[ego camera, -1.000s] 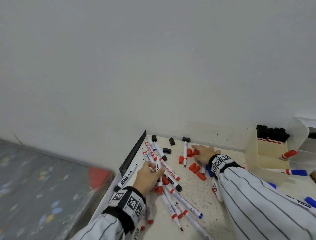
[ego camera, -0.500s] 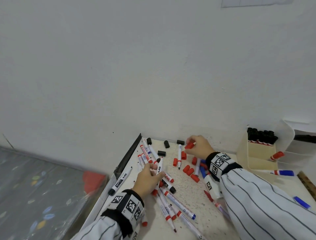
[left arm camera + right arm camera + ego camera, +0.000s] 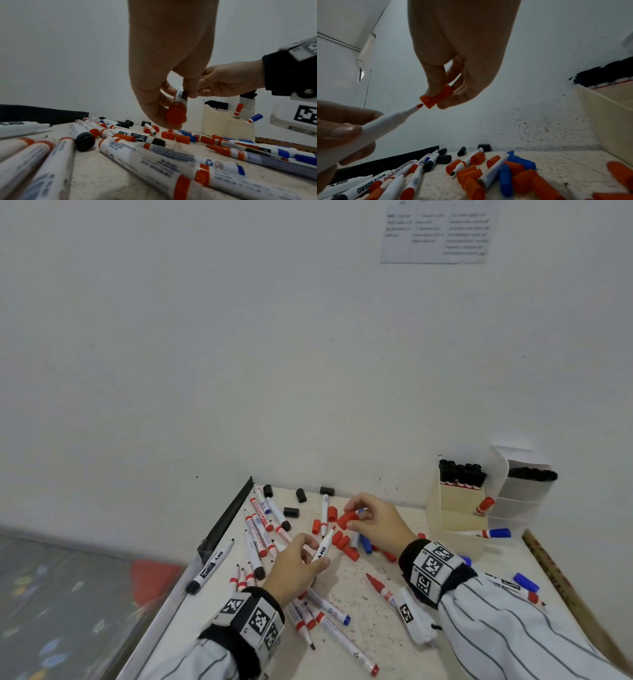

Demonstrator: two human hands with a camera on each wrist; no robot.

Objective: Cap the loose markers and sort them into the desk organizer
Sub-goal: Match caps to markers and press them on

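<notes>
My left hand pinches one uncapped red marker above the tabletop; my right hand pinches one red cap just off its tip. Four black caps lie near the wall.

Wall sheet: print blurred, top cut off. Marker barrel mostly hidden by left hand. Far-right organizer rear contents unclear.

White sleeves with thin dark pinstripes are worn, and each wrist is wrapped in a black band fitted with white blocks printed with black square-patterned markers.
</notes>
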